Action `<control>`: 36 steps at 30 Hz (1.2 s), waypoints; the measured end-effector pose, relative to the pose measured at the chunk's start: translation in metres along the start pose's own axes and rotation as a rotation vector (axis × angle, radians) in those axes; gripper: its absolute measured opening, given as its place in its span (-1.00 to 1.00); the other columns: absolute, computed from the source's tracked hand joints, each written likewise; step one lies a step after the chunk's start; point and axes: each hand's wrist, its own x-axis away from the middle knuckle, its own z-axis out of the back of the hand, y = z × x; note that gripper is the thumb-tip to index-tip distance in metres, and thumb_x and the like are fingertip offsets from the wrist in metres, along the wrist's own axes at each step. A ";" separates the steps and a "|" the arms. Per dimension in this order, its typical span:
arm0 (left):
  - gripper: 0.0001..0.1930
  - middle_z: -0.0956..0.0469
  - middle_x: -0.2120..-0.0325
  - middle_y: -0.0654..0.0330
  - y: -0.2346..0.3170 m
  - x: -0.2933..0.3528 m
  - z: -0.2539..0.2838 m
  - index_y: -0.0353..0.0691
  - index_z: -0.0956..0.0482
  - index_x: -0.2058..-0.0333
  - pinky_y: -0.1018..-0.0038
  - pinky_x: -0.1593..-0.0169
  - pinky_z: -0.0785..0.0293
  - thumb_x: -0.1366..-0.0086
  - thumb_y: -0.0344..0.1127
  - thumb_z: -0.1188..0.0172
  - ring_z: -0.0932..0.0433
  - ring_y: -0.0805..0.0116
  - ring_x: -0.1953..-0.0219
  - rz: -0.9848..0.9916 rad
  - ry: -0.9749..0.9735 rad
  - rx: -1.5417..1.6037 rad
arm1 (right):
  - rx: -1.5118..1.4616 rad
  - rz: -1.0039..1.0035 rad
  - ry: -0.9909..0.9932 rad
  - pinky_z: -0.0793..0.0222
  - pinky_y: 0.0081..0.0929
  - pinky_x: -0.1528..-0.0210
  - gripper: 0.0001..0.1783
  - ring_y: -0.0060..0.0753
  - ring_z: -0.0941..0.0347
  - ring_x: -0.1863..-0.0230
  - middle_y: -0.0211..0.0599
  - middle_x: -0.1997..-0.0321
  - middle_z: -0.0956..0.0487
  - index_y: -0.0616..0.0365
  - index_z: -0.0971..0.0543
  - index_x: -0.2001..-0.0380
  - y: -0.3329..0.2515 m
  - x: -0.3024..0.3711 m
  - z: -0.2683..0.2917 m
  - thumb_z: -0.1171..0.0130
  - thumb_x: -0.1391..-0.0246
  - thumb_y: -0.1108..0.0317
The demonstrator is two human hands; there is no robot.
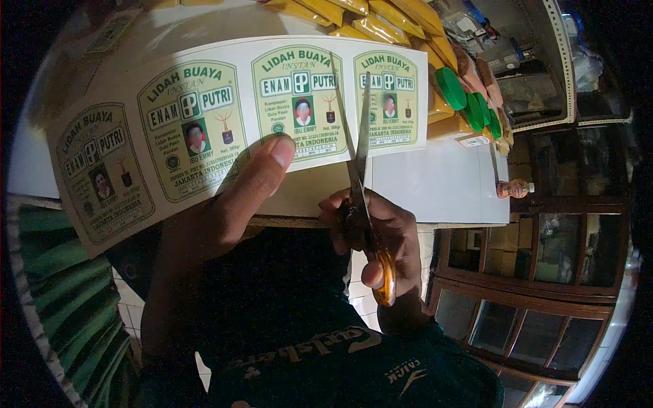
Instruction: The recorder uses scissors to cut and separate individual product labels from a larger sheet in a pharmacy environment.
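Note:
A long strip of printed labels (247, 102) in green and pale yellow stretches across the upper middle, tilted down toward the left. My left hand (255, 183) grips its lower edge, thumb on the printed face; the other fingers are hidden behind it. In my right hand (384, 234) is a pair of scissors (386, 268) with orange handles. Their blades point up and stand apart, straddling the strip at the pale gap between its last two labels on the right. One blade passes in front of the paper.
Yellow packets (381, 27) are heaped at the back of the white table (435, 190), with green round lids (451, 88) beside them. A small bottle (515, 189) lies at the table's right edge. A brown wooden cabinet with glass panes (558, 248) stands to the right; green cloth (61, 292) hangs at left.

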 end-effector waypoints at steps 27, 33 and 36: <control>-0.68 -0.53 0.37 0.10 0.002 -0.016 -0.010 -0.34 -0.50 0.18 0.50 0.31 -0.49 -0.20 -0.20 -0.17 -0.53 0.38 0.34 -0.063 0.027 0.004 | -0.096 0.124 0.101 -0.32 -0.55 0.05 -0.37 -0.52 -0.46 0.15 -0.29 0.20 -0.57 0.29 -0.50 0.16 0.006 -0.012 -0.008 -0.52 0.30 0.18; -0.55 -0.30 0.61 0.38 0.001 -0.015 -0.009 -0.22 -0.44 0.23 0.65 0.54 -0.13 -0.19 0.09 -0.13 -0.24 0.62 0.58 0.065 0.058 0.019 | 0.064 0.115 0.243 -0.41 -0.65 0.49 -0.13 -0.45 -0.53 0.39 -0.05 0.24 -0.55 0.39 -0.48 0.15 0.006 -0.016 -0.014 -0.47 0.37 -0.15; -0.56 -0.32 0.59 0.36 -0.002 -0.026 -0.007 -0.23 -0.44 0.23 0.64 0.52 -0.16 -0.19 0.06 -0.13 -0.27 0.60 0.57 0.066 0.045 0.023 | -0.013 0.049 0.133 -0.33 -0.54 0.05 -0.37 -0.53 -0.45 0.15 -0.29 0.22 -0.57 0.32 -0.50 0.16 0.006 -0.014 -0.008 -0.51 0.27 0.17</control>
